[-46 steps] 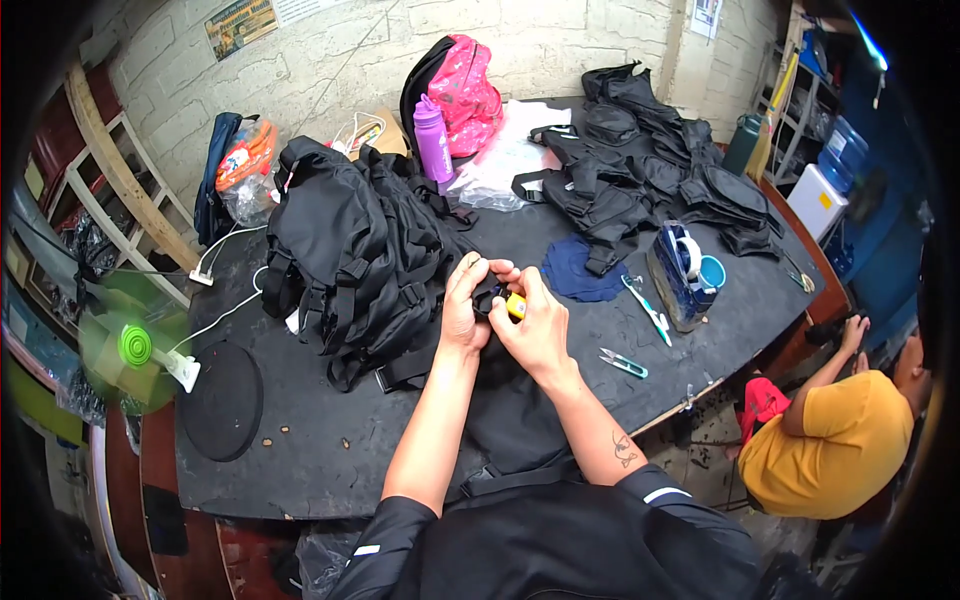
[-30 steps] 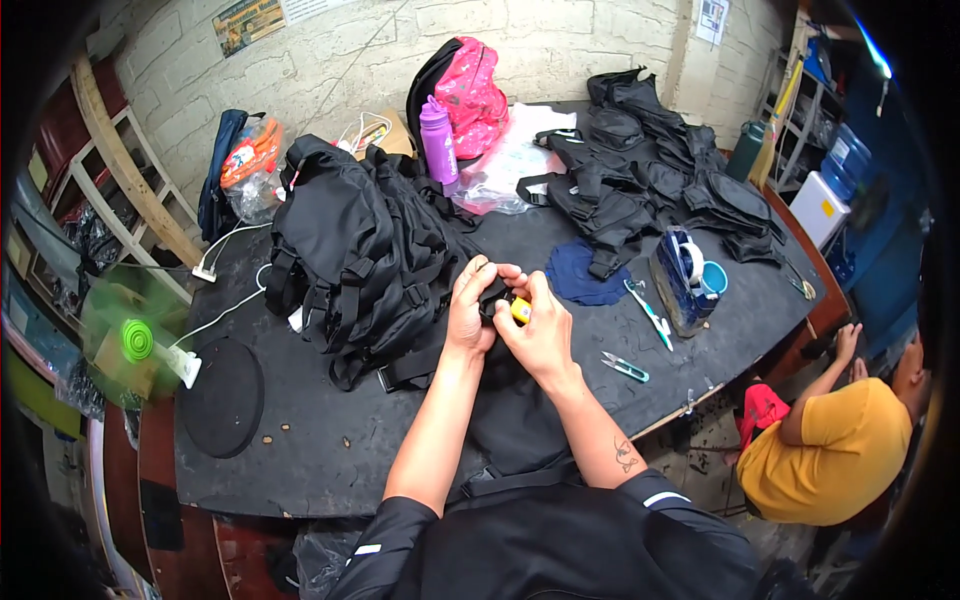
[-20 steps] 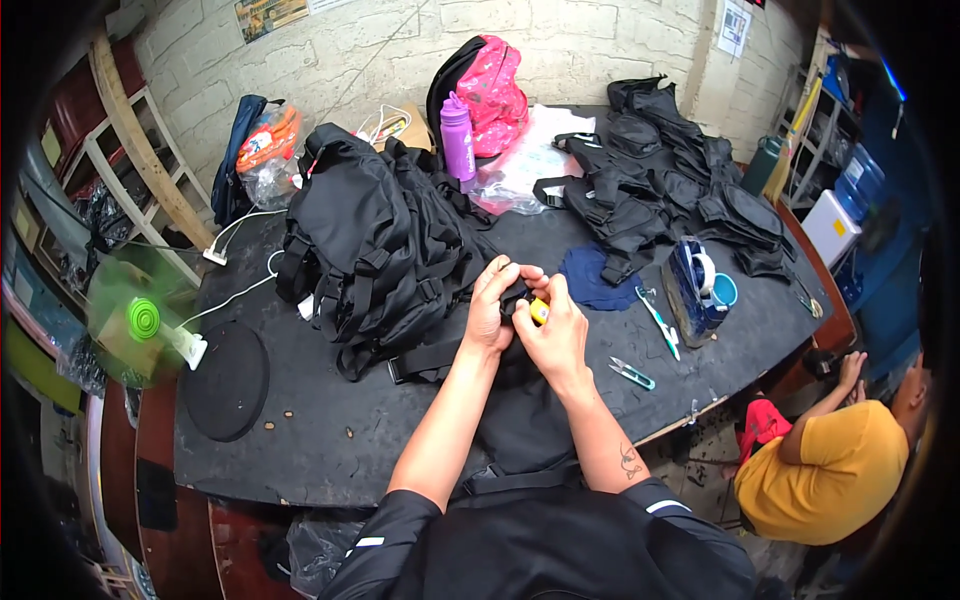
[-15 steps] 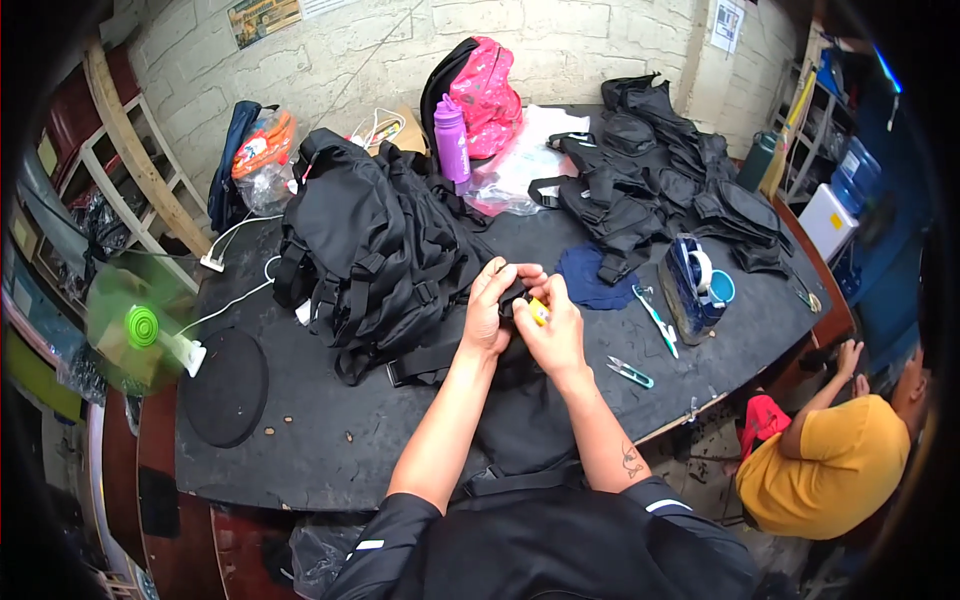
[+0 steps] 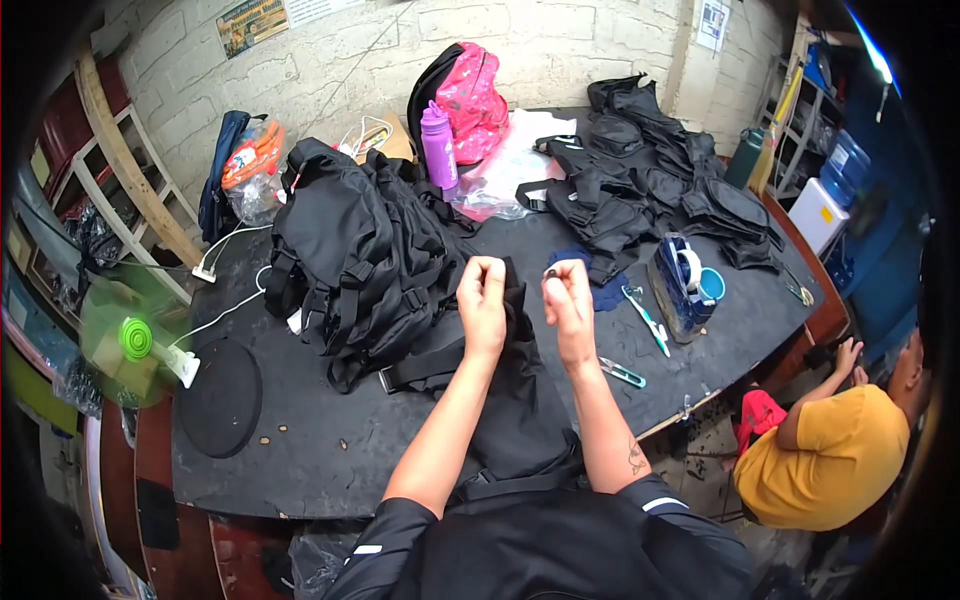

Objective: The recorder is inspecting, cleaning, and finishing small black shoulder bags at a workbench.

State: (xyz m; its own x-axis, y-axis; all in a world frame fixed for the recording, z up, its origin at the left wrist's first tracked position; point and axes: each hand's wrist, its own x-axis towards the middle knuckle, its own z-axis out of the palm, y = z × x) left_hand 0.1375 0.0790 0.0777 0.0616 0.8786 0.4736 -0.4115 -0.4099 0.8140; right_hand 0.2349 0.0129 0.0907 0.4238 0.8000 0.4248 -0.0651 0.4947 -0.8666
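My left hand (image 5: 483,308) is closed, thumb against fingers, pinching the upper end of a black fabric piece (image 5: 514,283). That fabric runs down to the black bag (image 5: 520,420) lying in front of me at the table's near edge. A short gap to the right, my right hand (image 5: 571,312) is held upright in a fist. The dark tip of what looks like a lighter (image 5: 552,273) shows above its fingers; the rest is hidden in the palm. A black strap with a buckle (image 5: 420,370) lies left of the bag.
Black backpacks (image 5: 350,240) are heaped at left, black bag pieces (image 5: 640,190) at back right. A purple bottle (image 5: 438,150) stands by a pink bag (image 5: 475,100). Thread snips (image 5: 622,373), a toothbrush (image 5: 647,320) and a tape dispenser (image 5: 680,290) lie right. A person (image 5: 825,455) sits beyond.
My hands were together around the black fabric, with a small yellow thing showing in the right. Now they are apart; the right has moved aside and its yellow part is hidden.
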